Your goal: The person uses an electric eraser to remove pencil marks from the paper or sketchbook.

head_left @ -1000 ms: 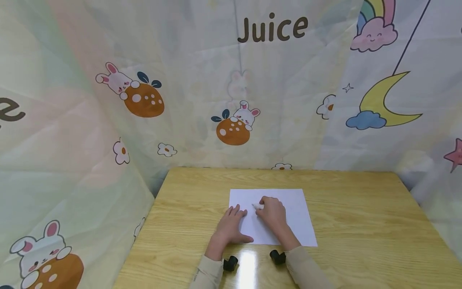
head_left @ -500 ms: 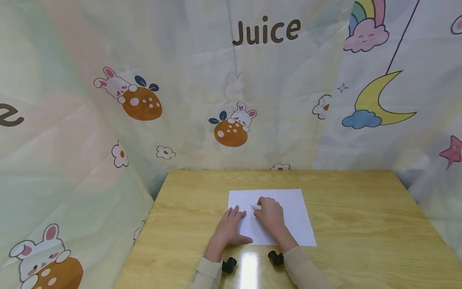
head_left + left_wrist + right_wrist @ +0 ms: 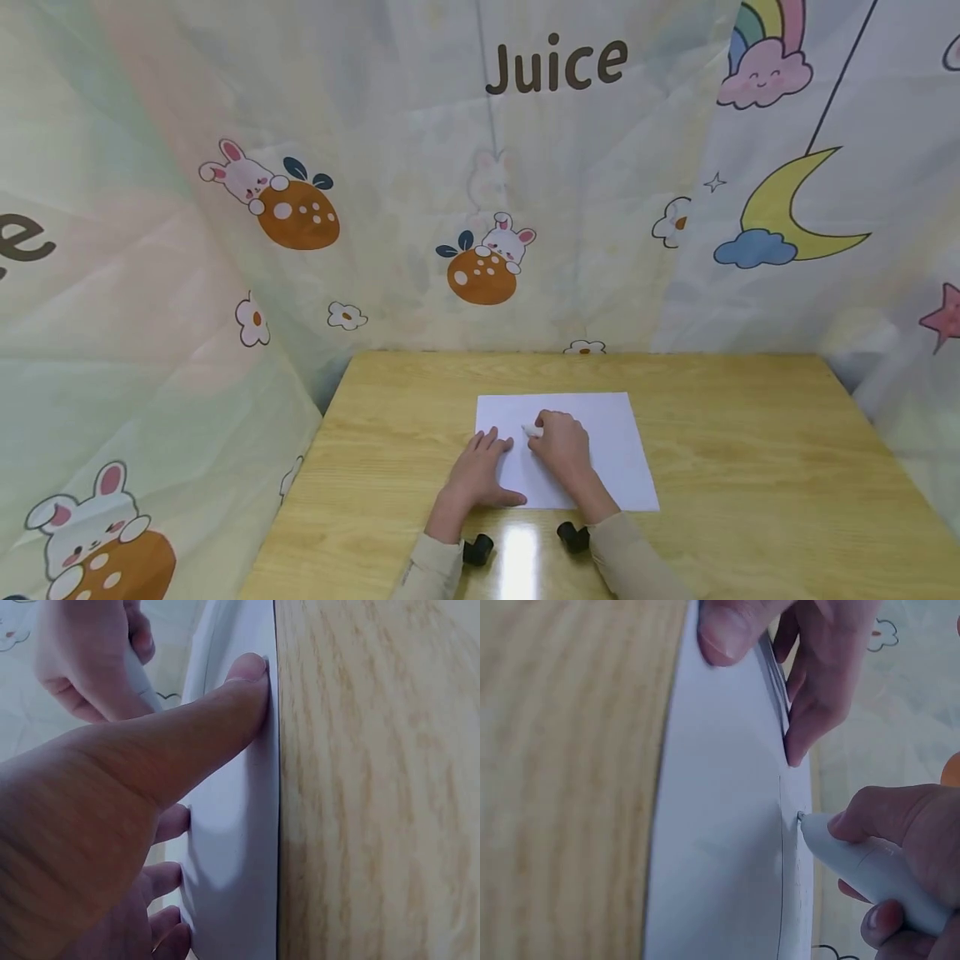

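A white sheet of paper [image 3: 618, 471] lies on the wooden table. My left hand [image 3: 478, 471] rests on its left part, fingers spread and thumb near the front edge; in the left wrist view the thumb [image 3: 247, 671] presses close to that edge. My right hand [image 3: 564, 446] grips a thick white pen-shaped tool [image 3: 877, 874] with a fine metal tip. In the right wrist view the tip stands right at the paper's surface, beside a long thin dark line [image 3: 781, 855]. Part of the tool is hidden in the fingers.
The wooden table [image 3: 750, 467] extends on both sides of the sheet. Behind it and at the sides hangs a printed cloth [image 3: 600, 192] with rabbits and a moon. Dark wrist cameras [image 3: 477, 550] sit by the sleeves.
My right hand has shifted very slightly left and toward me with the tool. The left hand stays in place on the paper. The head view has tilted a little.
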`<act>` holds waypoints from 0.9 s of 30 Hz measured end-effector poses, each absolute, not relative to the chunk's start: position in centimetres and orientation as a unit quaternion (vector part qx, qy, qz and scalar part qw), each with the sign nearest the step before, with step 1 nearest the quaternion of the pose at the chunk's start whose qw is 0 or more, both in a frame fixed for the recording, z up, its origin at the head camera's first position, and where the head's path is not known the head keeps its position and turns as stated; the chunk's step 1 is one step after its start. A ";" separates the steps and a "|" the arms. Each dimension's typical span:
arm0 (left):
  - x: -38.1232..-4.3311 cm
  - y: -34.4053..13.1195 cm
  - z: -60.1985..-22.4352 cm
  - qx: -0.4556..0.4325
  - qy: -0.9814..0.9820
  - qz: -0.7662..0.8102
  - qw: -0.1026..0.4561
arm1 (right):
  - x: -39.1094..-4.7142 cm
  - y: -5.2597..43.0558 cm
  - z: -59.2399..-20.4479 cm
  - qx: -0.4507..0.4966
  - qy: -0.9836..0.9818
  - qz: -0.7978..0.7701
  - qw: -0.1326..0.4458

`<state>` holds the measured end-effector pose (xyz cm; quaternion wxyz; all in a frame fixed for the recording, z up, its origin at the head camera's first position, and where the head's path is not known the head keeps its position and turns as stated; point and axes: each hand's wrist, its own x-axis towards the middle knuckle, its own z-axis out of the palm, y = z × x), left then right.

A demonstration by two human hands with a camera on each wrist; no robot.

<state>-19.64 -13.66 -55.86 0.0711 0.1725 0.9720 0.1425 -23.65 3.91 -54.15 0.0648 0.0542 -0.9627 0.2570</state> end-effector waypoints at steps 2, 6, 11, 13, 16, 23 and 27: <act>-19.6 -13.7 -55.9 0.168 0.972 0.143 0.076 | -23.6 3.9 -54.1 0.058 -0.963 0.256 0.060; -19.6 -13.8 -55.9 0.167 0.973 0.146 0.064 | -23.9 3.7 -54.0 0.070 -0.960 0.259 0.076; -19.8 -13.9 -56.1 0.168 0.973 0.145 0.069 | -24.0 3.8 -54.0 0.064 -0.963 0.257 0.051; -19.9 -13.9 -56.0 0.169 0.972 0.147 0.071 | -24.2 3.9 -53.9 0.065 -0.962 0.259 0.052; -20.0 -13.8 -56.0 0.171 0.972 0.145 0.069 | -24.7 3.9 -53.8 0.067 -0.959 0.267 0.061; -19.9 -13.9 -56.0 0.168 0.973 0.139 0.082 | -24.8 4.1 -53.6 0.052 -0.953 0.294 0.045; -19.7 -13.9 -56.0 0.170 0.972 0.142 0.079 | -24.5 4.8 -53.5 0.053 -0.945 0.315 0.070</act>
